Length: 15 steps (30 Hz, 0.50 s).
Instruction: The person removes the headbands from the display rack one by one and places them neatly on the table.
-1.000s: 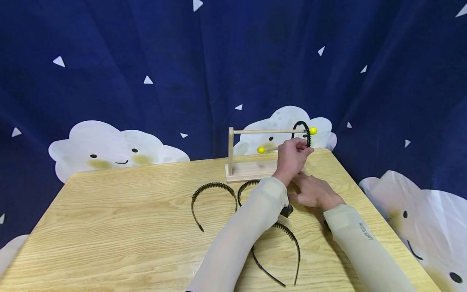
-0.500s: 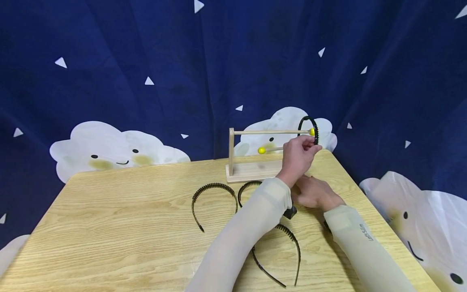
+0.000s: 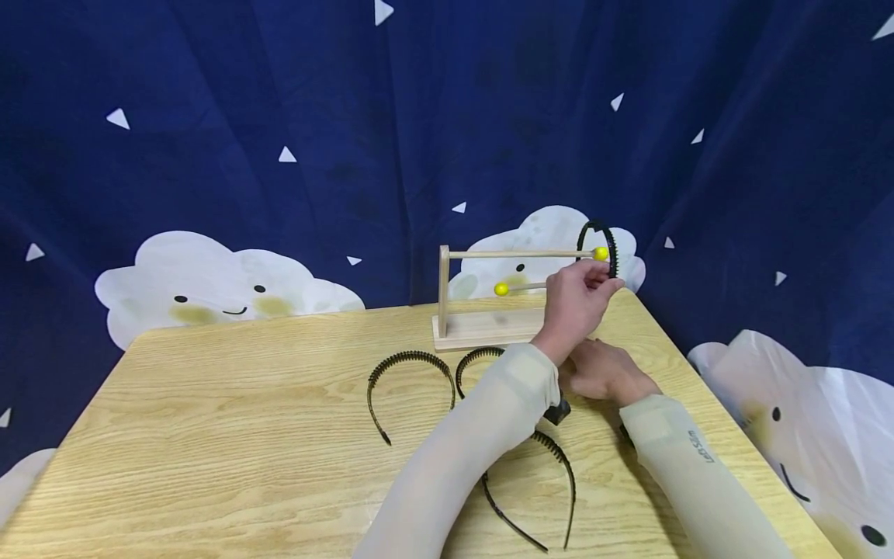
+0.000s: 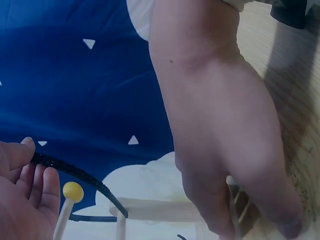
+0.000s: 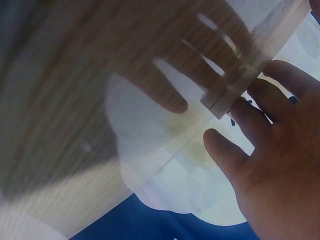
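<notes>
My left hand [image 3: 576, 304] pinches a black toothed headband [image 3: 613, 250] between thumb and fingers at the stand's right side. The headband arches upright around the yellow ball [image 3: 600, 254] ending the upper rod. In the left wrist view, that hand is at the left edge, the headband [image 4: 80, 174] slanting from its fingers. The wooden stand [image 3: 482, 328] has a flat base, an upright at left and a lower rod with another yellow ball [image 3: 501, 289]. My right hand [image 3: 606, 373] is low at the base's right end; its relaxed fingers [image 5: 250, 122] rest along the base edge [image 5: 217, 105].
One brown toothed headband [image 3: 410, 355] lies left of my left forearm, a second [image 3: 476, 354] lies partly under it, and another [image 3: 564, 466] lies between my arms. The light wooden table [image 3: 230, 435] meets a dark blue cloud-printed curtain [image 3: 230, 116] behind.
My left hand has carried the headband slightly rightward, from left of the upper rod's ball to around it. My right hand has stayed by the base.
</notes>
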{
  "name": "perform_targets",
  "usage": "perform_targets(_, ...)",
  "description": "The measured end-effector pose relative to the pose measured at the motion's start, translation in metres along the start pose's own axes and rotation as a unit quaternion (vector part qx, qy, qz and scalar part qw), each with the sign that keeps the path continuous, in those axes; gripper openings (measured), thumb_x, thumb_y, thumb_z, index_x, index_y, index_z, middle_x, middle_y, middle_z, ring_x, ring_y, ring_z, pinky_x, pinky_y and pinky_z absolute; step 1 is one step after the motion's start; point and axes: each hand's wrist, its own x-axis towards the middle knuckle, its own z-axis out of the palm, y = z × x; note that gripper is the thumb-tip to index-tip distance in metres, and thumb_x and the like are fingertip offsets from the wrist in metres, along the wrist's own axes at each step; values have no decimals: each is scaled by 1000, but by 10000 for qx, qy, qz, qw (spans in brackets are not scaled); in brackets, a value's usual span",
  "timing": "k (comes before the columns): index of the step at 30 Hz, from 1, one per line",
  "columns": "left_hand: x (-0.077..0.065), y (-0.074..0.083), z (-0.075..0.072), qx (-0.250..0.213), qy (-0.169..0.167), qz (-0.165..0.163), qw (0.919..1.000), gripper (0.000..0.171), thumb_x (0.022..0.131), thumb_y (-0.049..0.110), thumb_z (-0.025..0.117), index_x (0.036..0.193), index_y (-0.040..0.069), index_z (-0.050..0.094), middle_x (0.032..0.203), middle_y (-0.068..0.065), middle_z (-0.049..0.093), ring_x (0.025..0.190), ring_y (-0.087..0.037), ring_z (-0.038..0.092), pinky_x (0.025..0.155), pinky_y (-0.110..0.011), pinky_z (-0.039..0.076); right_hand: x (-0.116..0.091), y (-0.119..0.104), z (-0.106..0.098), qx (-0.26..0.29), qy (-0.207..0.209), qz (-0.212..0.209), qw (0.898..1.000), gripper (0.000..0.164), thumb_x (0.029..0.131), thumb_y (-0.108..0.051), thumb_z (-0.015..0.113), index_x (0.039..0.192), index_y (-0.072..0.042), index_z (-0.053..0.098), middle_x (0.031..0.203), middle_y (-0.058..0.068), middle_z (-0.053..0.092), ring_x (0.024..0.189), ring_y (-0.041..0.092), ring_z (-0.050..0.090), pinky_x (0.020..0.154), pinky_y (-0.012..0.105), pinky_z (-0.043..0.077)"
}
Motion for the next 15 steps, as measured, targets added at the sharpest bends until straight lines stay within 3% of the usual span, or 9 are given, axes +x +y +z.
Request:
perform_targets(8,0,6,-2,17,-9,154,9999,18,89,13,79,105,6,75,88,2,74,72,8,58,70,-5,46,1,-1,0,38,-106,57,9999,35,89,-39,67,113,-15,66,112,9,70,102,31,66,77,54,54)
perform_targets(15,-2,15,-5,72,-97,235,9997,16,90,13,78,105,7,76,87,3,73,72,11,57,70,-4,46,1,0,0,-45,-47,-10,10000,29,87,-40,67,103,-15,66,105,6,70,97,30,67,75,53,54)
